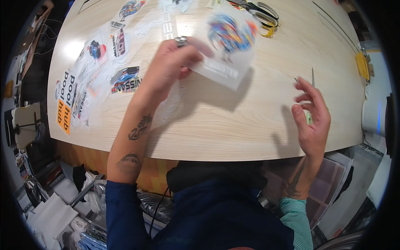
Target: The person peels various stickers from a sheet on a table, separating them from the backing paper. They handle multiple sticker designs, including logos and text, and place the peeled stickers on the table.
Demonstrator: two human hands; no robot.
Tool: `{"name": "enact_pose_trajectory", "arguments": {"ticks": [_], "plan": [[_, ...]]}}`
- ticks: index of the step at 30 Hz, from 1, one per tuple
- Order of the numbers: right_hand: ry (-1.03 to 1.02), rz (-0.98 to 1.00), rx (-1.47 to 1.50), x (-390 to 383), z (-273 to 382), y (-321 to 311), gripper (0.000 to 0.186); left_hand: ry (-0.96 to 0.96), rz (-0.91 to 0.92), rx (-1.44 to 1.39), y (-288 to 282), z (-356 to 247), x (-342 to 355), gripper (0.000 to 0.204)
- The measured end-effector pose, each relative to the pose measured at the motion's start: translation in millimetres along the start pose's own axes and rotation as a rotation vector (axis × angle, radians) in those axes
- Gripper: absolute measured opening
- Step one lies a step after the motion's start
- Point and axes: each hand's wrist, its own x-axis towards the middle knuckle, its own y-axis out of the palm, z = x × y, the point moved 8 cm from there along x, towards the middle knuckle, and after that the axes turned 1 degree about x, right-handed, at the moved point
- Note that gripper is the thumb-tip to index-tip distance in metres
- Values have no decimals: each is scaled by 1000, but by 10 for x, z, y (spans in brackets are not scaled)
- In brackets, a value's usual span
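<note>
Our left hand holds up a rooster-print sheet over the worktop.
Our left fingers pinch the sheet by its lower left edge, above the worktop's far middle; our right hand, near the right side, has its fingers curled loosely around a thin pointed tool with a green part. Black-handled scissors lie beyond the sheet, and printed films spread at left.

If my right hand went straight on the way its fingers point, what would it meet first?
Your right hand would probably meet the yellow piece by the black-handled scissors, ahead and slightly left; its height and exact aim are unclear.
</note>
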Motion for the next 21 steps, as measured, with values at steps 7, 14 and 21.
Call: {"name": "enact_pose_trajectory", "arguments": {"ticks": [7, 14, 21], "plan": [[82, 170, 550, 860, 214, 855, 43, -31, 129, 313, 209, 121, -60, 23], [101, 154, 15, 831, -18, 1041, 19, 291, -300, 1040, 147, -215, -249, 47], [46, 153, -67, 730, 30, 1035, 21, 579, 49, 1249, 570, -135, -345, 58]]}}
